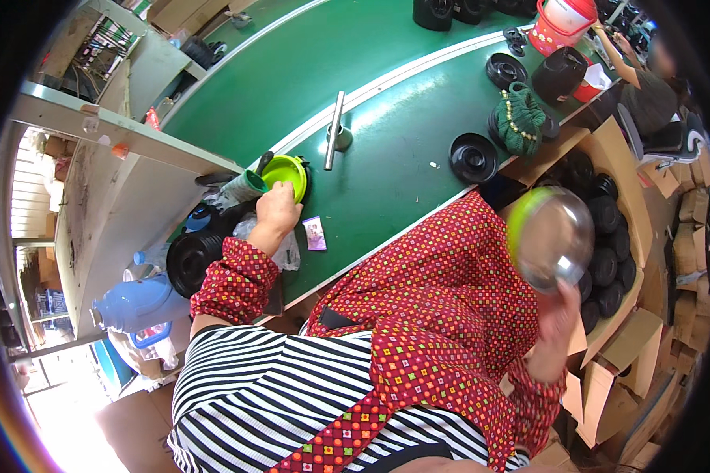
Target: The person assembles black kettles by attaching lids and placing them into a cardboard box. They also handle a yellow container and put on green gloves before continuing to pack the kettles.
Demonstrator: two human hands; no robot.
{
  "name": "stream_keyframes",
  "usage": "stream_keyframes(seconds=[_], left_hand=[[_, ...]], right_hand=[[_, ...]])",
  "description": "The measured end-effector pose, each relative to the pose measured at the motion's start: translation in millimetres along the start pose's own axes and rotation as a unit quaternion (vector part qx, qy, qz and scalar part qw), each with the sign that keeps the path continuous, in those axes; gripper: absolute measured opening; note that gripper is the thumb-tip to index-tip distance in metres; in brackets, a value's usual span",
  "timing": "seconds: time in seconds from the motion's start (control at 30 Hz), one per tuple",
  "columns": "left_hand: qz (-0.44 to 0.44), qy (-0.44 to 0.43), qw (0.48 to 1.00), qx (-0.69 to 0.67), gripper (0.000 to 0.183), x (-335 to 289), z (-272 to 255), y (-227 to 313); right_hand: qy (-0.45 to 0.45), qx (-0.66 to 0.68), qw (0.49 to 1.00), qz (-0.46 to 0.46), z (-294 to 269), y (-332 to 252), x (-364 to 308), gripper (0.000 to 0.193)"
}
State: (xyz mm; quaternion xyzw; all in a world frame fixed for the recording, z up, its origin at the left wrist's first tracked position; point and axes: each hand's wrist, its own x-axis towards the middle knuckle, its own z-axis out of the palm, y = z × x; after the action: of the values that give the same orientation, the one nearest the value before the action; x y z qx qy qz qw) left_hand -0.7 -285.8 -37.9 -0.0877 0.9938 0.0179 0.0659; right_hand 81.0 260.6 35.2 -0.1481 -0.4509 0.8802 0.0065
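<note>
Over the left end of the green worktable, my left hand (278, 209) is closed on the rim of a lime-green round dish-like piece (289, 174). Off the table's front edge, my right hand (558, 311) grips the lower edge of a shiny round bowl-like piece (552, 244) with a lime-green side. Both this hand and the piece are smeared by motion. Beneath and behind it stands an open cardboard box (643, 225) of black round parts (605, 264). A metal post with a crossbar (335, 134) rises from the table near my left hand.
Black round lids (473, 158) and a green knitted item with beads (521, 118) lie toward the right. Beyond them are a black pot (560, 75) and a red-and-white bucket (558, 27). A blue jug (138, 306) stands at left. Another person (651, 102) sits at far right.
</note>
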Motion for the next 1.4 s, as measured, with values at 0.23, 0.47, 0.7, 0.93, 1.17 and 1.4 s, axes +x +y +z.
stream_keyframes(seconds=[0.23,0.47,0.7,0.93,1.17,1.4], left_hand=[[-0.023,0.105,0.992,-0.06,0.026,-11.4,-38.2,6.8],[-0.048,0.174,0.959,-0.217,0.029,-24.4,-77.8,10.9],[-0.013,0.197,0.894,-0.401,0.019,-29.1,-113.3,32.2],[0.078,-0.045,0.728,-0.68,0.015,-34.3,-145.0,55.8],[0.027,-0.362,0.466,-0.807,0.024,-7.0,-100.9,91.4],[-0.06,-0.418,0.575,-0.701,0.058,-28.1,-45.1,100.3]], right_hand=[[-0.048,-0.195,0.965,0.171,127.9,87.3,96.5,0.05],[-0.064,-0.307,0.922,0.226,143.5,159.1,141.2,0.044],[-0.078,-0.393,0.903,0.154,121.3,182.7,156.5,0.057],[-0.197,-0.458,0.858,-0.121,201.5,104.8,99.7,0.075],[-0.263,-0.218,0.937,0.074,192.8,100.8,71.3,0.042],[-0.059,-0.083,0.983,0.155,144.5,144.0,75.5,0.03]])
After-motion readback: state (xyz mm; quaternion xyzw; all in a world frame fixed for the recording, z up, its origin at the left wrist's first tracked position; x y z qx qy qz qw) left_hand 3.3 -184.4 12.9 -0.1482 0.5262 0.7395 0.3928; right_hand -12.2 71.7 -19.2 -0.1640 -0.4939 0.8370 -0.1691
